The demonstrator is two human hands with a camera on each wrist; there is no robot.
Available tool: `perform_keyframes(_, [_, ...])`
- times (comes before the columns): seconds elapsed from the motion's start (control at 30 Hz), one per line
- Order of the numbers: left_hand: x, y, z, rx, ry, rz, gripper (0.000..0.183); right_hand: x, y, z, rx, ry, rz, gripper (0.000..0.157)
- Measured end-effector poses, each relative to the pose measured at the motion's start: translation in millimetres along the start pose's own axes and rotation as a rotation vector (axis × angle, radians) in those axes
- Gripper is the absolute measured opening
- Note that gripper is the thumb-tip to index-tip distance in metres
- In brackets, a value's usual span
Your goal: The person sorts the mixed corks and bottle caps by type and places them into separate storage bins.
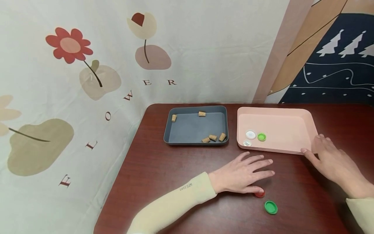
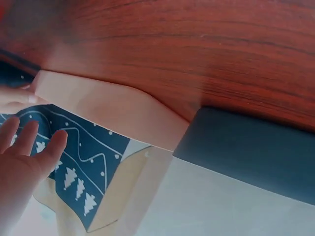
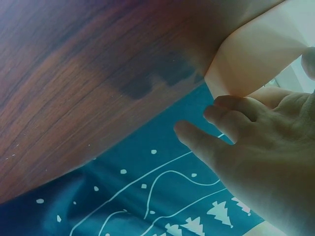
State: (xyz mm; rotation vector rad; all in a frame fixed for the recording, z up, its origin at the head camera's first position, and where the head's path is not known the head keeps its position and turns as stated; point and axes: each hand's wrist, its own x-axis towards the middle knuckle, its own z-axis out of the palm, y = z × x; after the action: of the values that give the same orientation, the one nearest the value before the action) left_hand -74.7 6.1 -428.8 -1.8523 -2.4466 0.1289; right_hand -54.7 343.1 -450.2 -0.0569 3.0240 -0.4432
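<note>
My left hand (image 1: 241,174) is spread low over the table with its thumb tip at a red bottle cap (image 1: 260,194), partly covering it. It grips nothing. A green cap (image 1: 271,207) lies just nearer to me. At the near right corner of the pink tray (image 1: 283,125) is my right hand (image 1: 336,162), its thumb at the front rim and its fingers along the right side. In the right wrist view, those fingers (image 3: 202,140) are loosely extended, one against the outer wall. Inside the tray lie a lime-green cap (image 1: 261,137) and two whitish clear ones (image 1: 250,135).
A grey tray (image 1: 193,126) stands left of the pink one, with a narrow gap between them. Several corks (image 1: 213,137) lie scattered inside it. Behind the brown wooden table (image 1: 140,169) hangs a printed curtain (image 1: 204,48).
</note>
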Motion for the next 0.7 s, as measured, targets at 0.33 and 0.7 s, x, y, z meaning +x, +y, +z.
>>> perform_keyframes(0.33, [-1.4, 7.1, 0.7, 0.025, -0.06, 0.078, 0.062, 0, 0, -0.8, 0.008, -0.005, -0.001, 0.089])
perform_keyframes(0.7, [0.9, 16.4, 5.4, 0.101, -0.152, 0.163, 0.062, 0, 1, -0.3, 0.018, 0.008, -0.011, 0.088])
